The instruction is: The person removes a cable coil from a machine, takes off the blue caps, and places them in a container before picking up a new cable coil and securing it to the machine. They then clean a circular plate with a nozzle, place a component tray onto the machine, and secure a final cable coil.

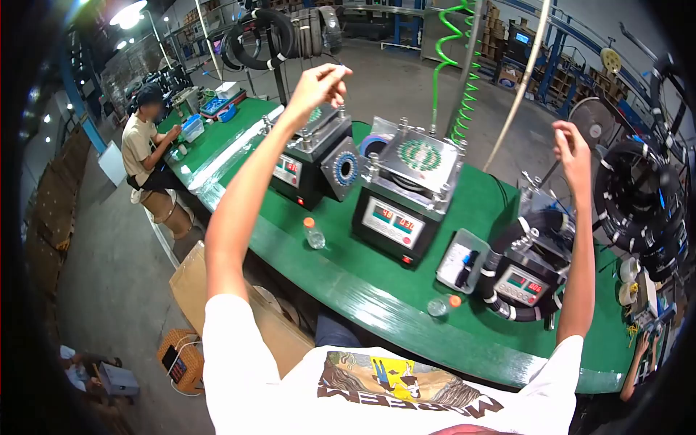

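lone head view: wide, close above green table (335, 274), facing forward and down

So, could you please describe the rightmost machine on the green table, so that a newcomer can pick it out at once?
Follow the long green table to the right, past the plastic tray, to the rightmost machine. A white-banded black tube curves around its display panel; the middle machine and the left machine have none.

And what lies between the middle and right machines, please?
In the head view, a clear tray, then the left part of the black ring; an orange-capped bottle is in front of the tray.
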`<state>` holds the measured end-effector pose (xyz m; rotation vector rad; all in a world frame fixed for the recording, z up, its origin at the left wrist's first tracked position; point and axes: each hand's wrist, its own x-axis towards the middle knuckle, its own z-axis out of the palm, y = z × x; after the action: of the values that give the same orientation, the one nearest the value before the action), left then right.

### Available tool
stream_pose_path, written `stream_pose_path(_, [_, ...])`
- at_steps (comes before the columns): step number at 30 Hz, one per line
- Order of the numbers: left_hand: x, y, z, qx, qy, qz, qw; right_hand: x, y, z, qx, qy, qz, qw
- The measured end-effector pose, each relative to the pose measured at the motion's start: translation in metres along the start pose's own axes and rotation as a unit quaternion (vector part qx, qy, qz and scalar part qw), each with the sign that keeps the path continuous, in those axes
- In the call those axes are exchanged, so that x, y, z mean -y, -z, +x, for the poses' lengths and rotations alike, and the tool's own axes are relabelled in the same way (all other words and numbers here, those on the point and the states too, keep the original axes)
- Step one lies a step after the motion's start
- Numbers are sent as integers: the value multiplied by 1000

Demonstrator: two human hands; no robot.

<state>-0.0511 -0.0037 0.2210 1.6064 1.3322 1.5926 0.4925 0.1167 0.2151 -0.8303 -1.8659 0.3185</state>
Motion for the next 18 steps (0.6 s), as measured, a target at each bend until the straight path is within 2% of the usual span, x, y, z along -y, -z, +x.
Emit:
stream_pose_path(5, [103,145,47,-71,35,168,983,59,-168,58,125,33,36,991])
stream_pose_path(7, [136,183,55,-69,8,297,952,76,-244,71,159,11,67,985])
stream_pose_path(8, [157,201,60,-47,13,310,950,87,-279,74,180,12,79,980])
stream_pose_path(9, [186,221,67,-15,13,313,949,97,-312,75,201,12,92,975])
stream_pose_path(11, [217,250,73,112,46,318,940,99,-380,83,251,12,83,964])
stream_pose_path(13, [220,266,77,269,177,291,901,118,-433,80,277,-18,73,958])
stream_pose_path(14, [230,276,78,329,107,298,890,121,-455,77,289,-27,64,955])
stream_pose_path(15, [210,278,77,362,171,303,865,124,-476,74,301,-36,53,951])
stream_pose_path(17, [200,286,77,386,211,200,875,129,-508,65,311,-109,58,942])
stream_pose_path(18, [204,291,84,416,194,191,868,129,-522,62,314,-137,55,938])
